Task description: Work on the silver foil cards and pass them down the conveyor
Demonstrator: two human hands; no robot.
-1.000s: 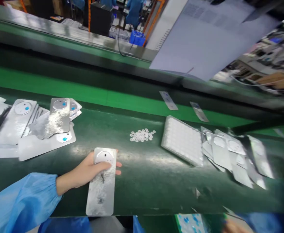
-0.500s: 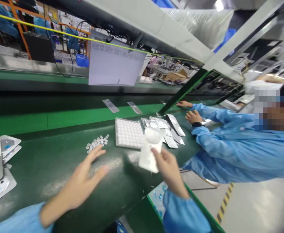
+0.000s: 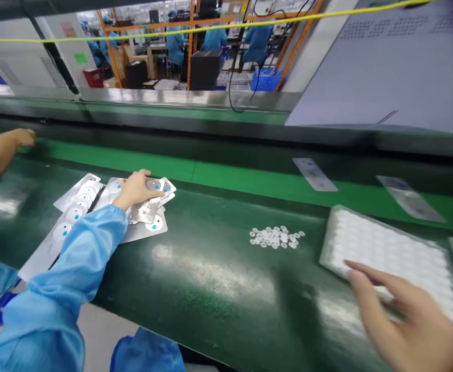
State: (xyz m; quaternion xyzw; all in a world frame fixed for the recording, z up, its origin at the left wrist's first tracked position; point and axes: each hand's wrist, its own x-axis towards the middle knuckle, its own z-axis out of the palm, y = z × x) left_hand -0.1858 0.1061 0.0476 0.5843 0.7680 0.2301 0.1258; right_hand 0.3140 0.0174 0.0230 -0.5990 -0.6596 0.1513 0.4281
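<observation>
My right hand (image 3: 408,310), blurred, reaches in from the lower right over the near left part of a clear tray (image 3: 396,248) filled with rows of white round pieces. Its thumb and forefinger tips are drawn close together; whatever may be between them is too small or smeared to name. My left hand does not show. Left of the tray, a loose pile of small clear rings (image 3: 275,237) lies on the dark green bench (image 3: 218,279).
A co-worker's hand (image 3: 135,190) rests on white blister-like packs (image 3: 156,223) at the left; another hand (image 3: 20,138) is beyond. Two flat clear strips (image 3: 314,174) lie on the bright green ledge (image 3: 226,178). A white sheet (image 3: 369,77) hangs above.
The view has swung left, bringing a co-worker's arms into sight. My right hand held a white pack before; that pack no longer shows. My left hand has left the picture.
</observation>
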